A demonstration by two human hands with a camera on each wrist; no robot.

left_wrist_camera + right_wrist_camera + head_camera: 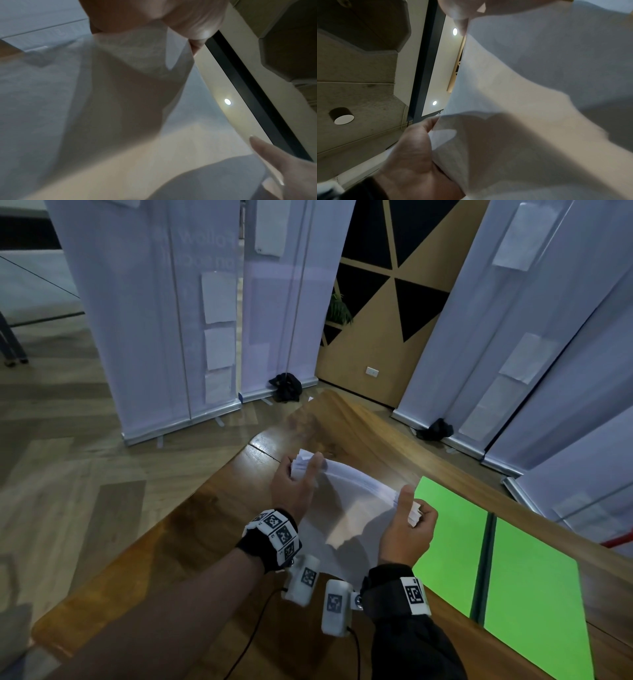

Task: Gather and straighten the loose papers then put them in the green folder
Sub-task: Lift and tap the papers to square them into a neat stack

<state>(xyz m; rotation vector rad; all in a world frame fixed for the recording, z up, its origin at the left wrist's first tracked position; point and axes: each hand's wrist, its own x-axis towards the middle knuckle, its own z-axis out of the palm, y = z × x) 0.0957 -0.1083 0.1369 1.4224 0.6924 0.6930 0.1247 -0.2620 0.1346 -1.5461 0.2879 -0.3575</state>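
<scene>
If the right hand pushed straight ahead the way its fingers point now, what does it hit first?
Nothing new: the right hand already grips the paper stack. Beyond that edge lies the bare wooden table, probably, with the green folder off to its right; depth is unclear.

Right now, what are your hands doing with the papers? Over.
Left hand and right hand grip opposite ends of the paper stack, upright on the table. Green folder open alongside. Nothing blocking.

Before you stands a wooden desk (239, 525) with a glossy brown top and a rounded far corner, set on a wood-plank floor (85, 440). On its right part the green folder (496, 559) lies open and flat, a dark spine between its two leaves.
</scene>
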